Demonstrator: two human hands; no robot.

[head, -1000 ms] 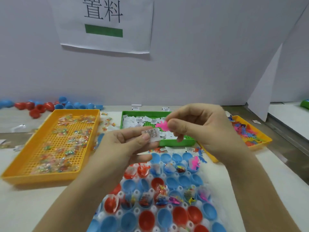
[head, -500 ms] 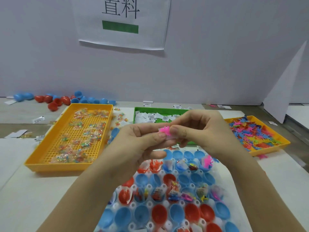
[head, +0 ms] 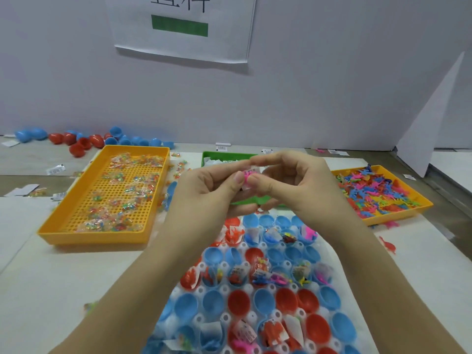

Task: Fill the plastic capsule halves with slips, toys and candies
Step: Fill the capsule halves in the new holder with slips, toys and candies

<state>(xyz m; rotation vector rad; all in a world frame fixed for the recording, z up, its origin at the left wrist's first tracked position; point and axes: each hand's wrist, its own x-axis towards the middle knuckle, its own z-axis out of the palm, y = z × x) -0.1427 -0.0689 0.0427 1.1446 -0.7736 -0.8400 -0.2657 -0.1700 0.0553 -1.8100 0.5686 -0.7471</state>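
My left hand and my right hand meet above the green tray. Between their thumbs and fingertips they pinch a small pink toy together with a white paper slip wrapped partly round it. Below the hands lies a white holder sheet with rows of blue and red capsule halves. Several halves hold slips, toys and candies; others are empty. The green tray with slips is mostly hidden behind my hands.
A yellow perforated tray of wrapped candies stands at the left. At the right, a yellow tray holds colourful small toys. Loose blue and red capsule halves lie along the back wall. A red toy lies on the table at the right.
My hands came together: the right hand brought the pink toy onto the slip held by the left hand, and both now pinch the pair. The view shifted downward and left.
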